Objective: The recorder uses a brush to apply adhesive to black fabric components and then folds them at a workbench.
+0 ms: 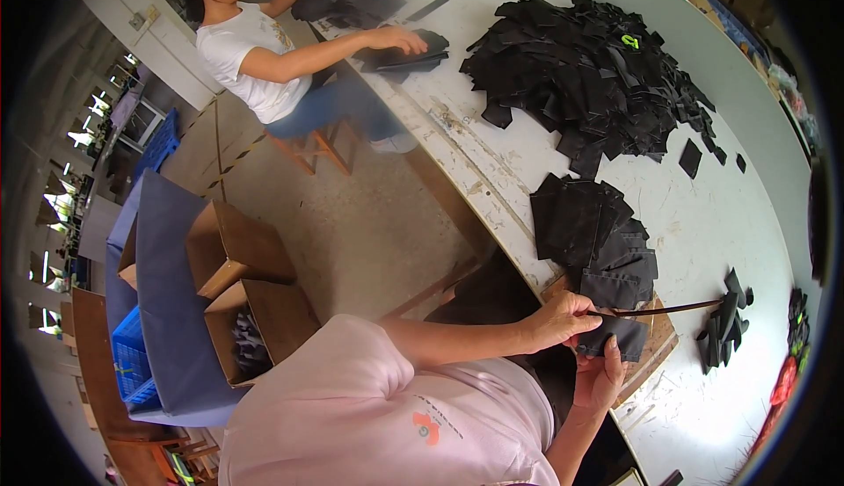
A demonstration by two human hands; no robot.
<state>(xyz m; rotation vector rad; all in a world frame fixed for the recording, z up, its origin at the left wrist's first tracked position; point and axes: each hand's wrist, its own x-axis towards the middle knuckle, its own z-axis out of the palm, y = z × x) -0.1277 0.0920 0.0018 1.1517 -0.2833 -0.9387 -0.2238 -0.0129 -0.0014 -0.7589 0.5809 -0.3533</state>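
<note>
My left hand (563, 321) pinches the upper left edge of a small black fabric piece (622, 344). Below it, my right hand (600, 375) grips the same piece, its thumb lying on top. Both hands are over the table's near edge, above a brown board (658, 347). Just beyond them lies a fanned stack of black fabric pieces (615, 273). A thin dark strip (673, 309) runs from beside my left fingers toward a small heap of black pieces (725, 328) on the right. Whether my left fingers hold this strip I cannot tell.
A large pile of black fabric pieces (580, 73) covers the far table (501, 213), with a bright green item (629, 41) on it. Across the corner sits a co-worker (264, 64), one hand on black pieces. Cardboard boxes (237, 249) and a blue basket (132, 359) stand at left.
</note>
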